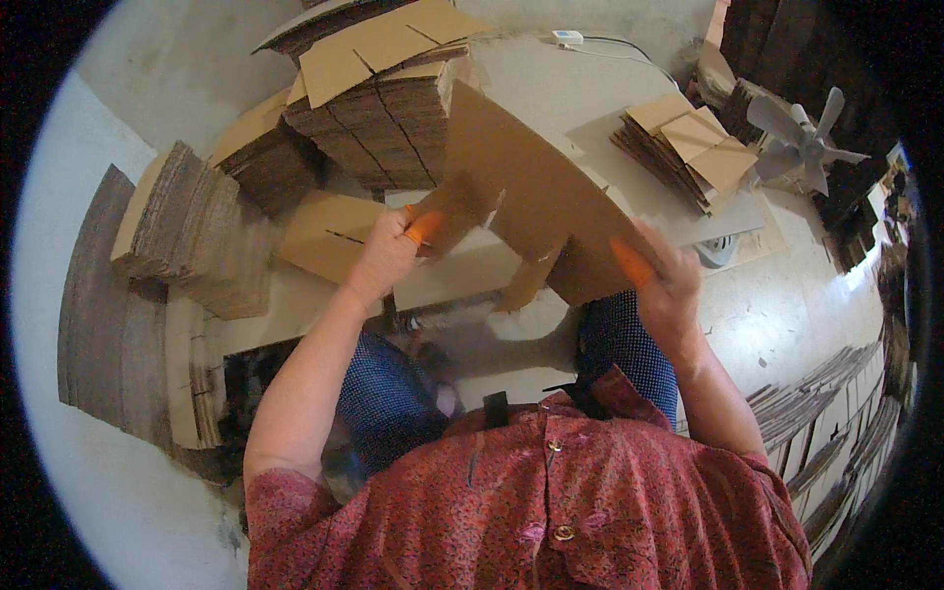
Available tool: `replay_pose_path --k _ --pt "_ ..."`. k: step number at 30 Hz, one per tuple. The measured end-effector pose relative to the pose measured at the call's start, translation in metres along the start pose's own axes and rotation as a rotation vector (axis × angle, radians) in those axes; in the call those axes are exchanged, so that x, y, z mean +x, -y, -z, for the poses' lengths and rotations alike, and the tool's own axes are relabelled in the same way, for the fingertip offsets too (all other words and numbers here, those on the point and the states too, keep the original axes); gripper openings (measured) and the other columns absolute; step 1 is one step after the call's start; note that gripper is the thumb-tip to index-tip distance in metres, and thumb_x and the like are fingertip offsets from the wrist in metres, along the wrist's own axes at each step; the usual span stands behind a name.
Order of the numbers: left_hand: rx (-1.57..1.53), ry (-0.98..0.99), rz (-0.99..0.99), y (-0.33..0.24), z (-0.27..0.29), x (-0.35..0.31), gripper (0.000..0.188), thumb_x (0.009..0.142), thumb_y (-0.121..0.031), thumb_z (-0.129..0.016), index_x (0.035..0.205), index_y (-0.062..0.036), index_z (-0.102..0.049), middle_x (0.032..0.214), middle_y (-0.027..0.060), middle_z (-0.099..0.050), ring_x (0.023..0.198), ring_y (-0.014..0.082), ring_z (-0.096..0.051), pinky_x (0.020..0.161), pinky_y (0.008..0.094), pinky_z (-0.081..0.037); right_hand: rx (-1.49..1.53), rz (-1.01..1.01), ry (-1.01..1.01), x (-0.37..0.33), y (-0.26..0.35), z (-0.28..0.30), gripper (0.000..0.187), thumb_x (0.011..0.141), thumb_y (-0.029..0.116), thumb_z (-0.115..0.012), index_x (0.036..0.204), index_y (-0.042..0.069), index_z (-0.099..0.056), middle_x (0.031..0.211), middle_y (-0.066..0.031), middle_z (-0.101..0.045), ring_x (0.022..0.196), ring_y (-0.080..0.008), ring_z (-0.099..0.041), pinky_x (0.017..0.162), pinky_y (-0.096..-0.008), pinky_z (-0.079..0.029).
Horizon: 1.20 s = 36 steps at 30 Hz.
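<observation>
Between my hands a slotted brown cardboard sheet (536, 172) is held up at a tilt above my lap. My left hand (388, 251) pinches its left part, and an orange cover shows on a finger. The sheet's right edge is gripped by my right hand (669, 285), slightly blurred, also with orange on a finger. A narrow cardboard strip (531, 280) hangs from the sheet's lower side; whether it is a separate piece I cannot tell. Behind my left hand lies a flat cardboard piece (320, 236) with a dark slot.
Tall cardboard stacks (379, 128) stand at the far left, and more stacks (187, 226) line the left. A smaller pile (688, 147) lies at the far right beside a fan (806, 143). Cardboard pieces (826, 413) are spread along the right. A white power socket with cable (567, 37) lies at the back.
</observation>
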<state>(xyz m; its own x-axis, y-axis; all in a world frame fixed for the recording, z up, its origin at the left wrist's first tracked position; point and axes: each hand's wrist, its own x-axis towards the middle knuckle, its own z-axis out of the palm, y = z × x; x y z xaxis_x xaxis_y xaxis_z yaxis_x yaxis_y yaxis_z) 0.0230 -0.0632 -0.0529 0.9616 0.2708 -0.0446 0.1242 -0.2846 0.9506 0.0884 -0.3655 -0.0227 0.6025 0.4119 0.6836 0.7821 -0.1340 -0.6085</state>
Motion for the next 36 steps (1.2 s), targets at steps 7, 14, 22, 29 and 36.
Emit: replay_pose_path --k 7,14,22,29,36 --pt "-0.054 -0.003 0.003 0.013 0.001 0.009 0.027 0.092 -0.021 -0.051 0.106 0.0010 -0.059 0.094 0.0033 -0.062 0.082 0.0113 -0.057 0.074 0.0271 -0.048 0.044 -0.086 0.028 0.006 -0.002 -0.014 0.025 0.076 -0.003 -0.063 0.101 0.000 -0.061 0.084 -0.0171 -0.064 0.075 -0.0235 -0.064 0.065 -0.0281 -0.047" --pt "-0.233 -0.145 -0.111 0.046 -0.006 0.020 0.022 0.088 -0.020 -0.058 0.098 -0.0008 -0.060 0.086 0.0002 -0.061 0.079 0.0090 -0.053 0.070 0.0241 -0.044 0.061 0.020 -0.009 0.014 -0.011 -0.033 0.025 0.079 -0.003 -0.060 0.103 0.001 -0.060 0.082 -0.0179 -0.063 0.070 -0.0203 -0.064 0.061 -0.0280 -0.048" --pt "-0.043 -0.244 -0.274 0.060 -0.020 0.025 0.018 0.089 -0.015 -0.057 0.097 0.0015 -0.060 0.081 -0.0011 -0.061 0.072 0.0070 -0.049 0.064 0.0248 -0.042 0.026 -0.006 0.018 0.031 -0.006 -0.039 0.025 0.079 -0.001 -0.059 0.105 0.002 -0.060 0.082 -0.0187 -0.063 0.069 -0.0209 -0.064 0.063 -0.0276 -0.048" --pt "-0.099 -0.350 -0.338 0.086 -0.033 0.027 0.019 0.088 -0.012 -0.055 0.100 0.0017 -0.060 0.081 0.0058 -0.066 0.071 0.0095 -0.053 0.064 0.0264 -0.044 -0.008 -0.074 0.121 0.048 0.007 -0.042 0.022 0.081 0.002 -0.061 0.102 -0.001 -0.060 0.080 -0.0160 -0.064 0.070 -0.0132 -0.060 0.064 -0.0254 -0.046" --pt "0.176 -0.473 -0.349 0.070 -0.027 0.027 0.019 0.086 -0.010 -0.055 0.102 -0.0005 -0.060 0.081 0.0138 -0.065 0.067 0.0131 -0.056 0.061 0.0287 -0.045 -0.012 -0.064 0.127 0.045 0.010 -0.057 0.023 0.083 0.001 -0.056 0.106 0.003 -0.060 0.079 -0.0201 -0.063 0.069 -0.0195 -0.064 0.064 -0.0284 -0.049"
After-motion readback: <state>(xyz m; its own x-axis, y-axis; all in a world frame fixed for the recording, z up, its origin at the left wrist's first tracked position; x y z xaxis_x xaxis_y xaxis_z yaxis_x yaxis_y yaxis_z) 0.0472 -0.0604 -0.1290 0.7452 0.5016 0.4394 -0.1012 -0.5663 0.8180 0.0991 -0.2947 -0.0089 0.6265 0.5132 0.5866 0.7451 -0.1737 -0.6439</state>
